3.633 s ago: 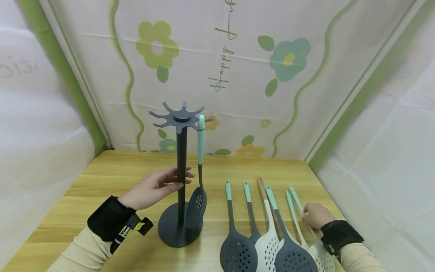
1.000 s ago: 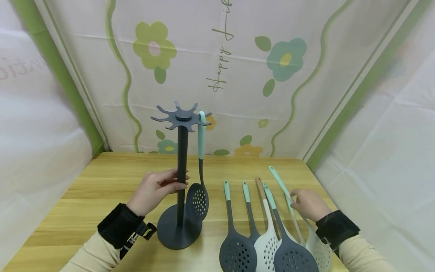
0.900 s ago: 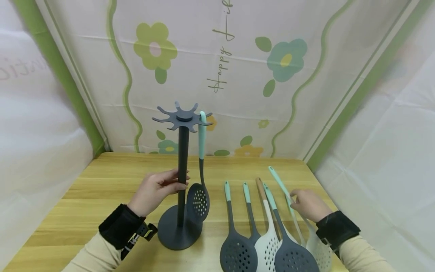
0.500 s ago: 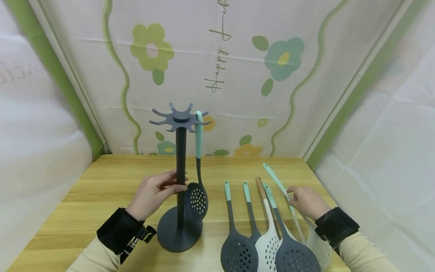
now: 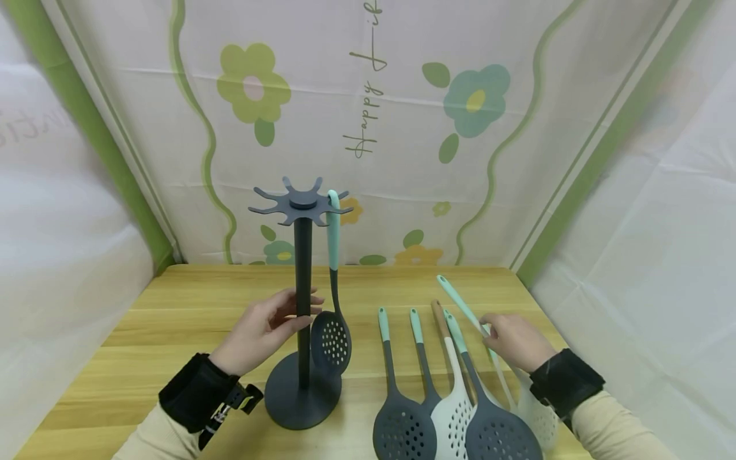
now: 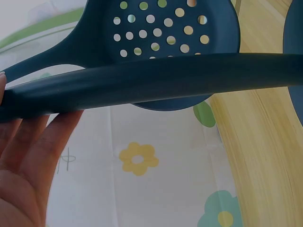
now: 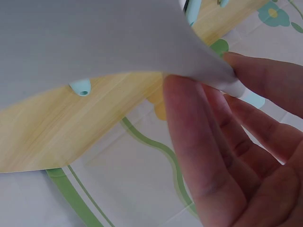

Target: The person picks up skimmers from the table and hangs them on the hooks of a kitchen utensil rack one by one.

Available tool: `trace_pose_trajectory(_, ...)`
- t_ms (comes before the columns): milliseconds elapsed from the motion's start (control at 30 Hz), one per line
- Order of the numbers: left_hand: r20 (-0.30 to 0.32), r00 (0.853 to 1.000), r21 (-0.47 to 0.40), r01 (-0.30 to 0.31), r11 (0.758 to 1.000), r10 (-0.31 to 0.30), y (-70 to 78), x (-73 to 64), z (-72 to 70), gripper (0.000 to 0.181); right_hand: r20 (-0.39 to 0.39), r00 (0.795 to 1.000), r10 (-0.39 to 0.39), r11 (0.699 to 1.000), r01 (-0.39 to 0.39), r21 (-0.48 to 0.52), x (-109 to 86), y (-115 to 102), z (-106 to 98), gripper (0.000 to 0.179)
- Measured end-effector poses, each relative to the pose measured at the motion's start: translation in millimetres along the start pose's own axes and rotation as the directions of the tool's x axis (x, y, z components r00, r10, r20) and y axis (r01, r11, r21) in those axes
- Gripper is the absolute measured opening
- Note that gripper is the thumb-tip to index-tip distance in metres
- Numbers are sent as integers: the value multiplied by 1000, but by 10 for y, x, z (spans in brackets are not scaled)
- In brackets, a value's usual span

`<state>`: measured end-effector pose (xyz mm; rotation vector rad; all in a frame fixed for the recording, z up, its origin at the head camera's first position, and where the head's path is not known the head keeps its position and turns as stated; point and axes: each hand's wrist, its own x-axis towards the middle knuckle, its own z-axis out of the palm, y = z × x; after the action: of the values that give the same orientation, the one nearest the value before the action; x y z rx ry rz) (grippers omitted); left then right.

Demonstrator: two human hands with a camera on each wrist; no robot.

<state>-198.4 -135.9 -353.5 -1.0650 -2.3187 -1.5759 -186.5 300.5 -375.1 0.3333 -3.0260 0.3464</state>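
Open tabletop extends left of the rack to the edge. My left hand grips the rack midway; right of the rack, my right hand pinches a white, perforated, mint-handled turner.

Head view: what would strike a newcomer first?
Probably the dark grey utensil stand, left of centre, gripped by the left hand, with a mint-handled, perforated dark grey ladle hanging from it. At lower right, the right hand pinches a white, mint-handled turner near overlapping dark grey and white perforated utensils.

“happy” — on backdrop cloth
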Motion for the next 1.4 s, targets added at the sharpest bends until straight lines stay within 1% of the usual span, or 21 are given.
trace_pose_trajectory(100, 18, 1000, 18, -12, 1000, 12, -7, -3, -13, 49, 1, 1000, -8, 1000, 8, 1, 11, 3, -1, 28)
trace_pose_trajectory(200, 21, 999, 43, -27, 999, 26, -20, -1, -19, 48, -4, 1000, -17, 1000, 17, 1, 23, 5, -3, 28)
trace_pose_trajectory(333, -7, 998, 85, -55, 995, 56, -46, -5, -14, 40, -16, 1000, -25, 1000, 25, 3, 27, -13, -9, 28)
trace_pose_trajectory(400, -24, 997, 96, -70, 993, 73, -55, -11, -10, 35, -19, 999, -27, 1000, 27, 8, 26, -30, -8, 28)
trace_pose_trajectory(467, -34, 996, 101, -74, 992, 77, -55, -15, -8, 32, -24, 999, -27, 1000, 27, 5, 26, -48, -12, 28)
trace_pose_trajectory(767, -53, 998, 99, -22, 995, 27, -42, -14, 11, 33, -67, 996, -50, 999, 49, -20, 37, -94, -9, 30)
trace_pose_trajectory(900, -72, 997, 101, -16, 995, 23, -49, -19, 25, 38, -81, 995, -55, 998, 54, -17, 44, -134, -29, 31)
trace_pose_trajectory(1033, -95, 995, 103, 3, 995, 7, -53, -16, 51, 42, -82, 995, -51, 999, 50, -14, 47, -158, -32, 31)
trace_pose_trajectory(1233, -127, 992, 121, 34, 992, -19, -38, -1, 89, 39, -83, 995, -54, 999, 54, -3, 45, -166, -42, 31)
trace_pose_trajectory(1400, -144, 989, 112, 48, 992, -32, -31, 6, 115, 38, -97, 993, -69, 998, 68, -9, 47, -169, -54, 32)
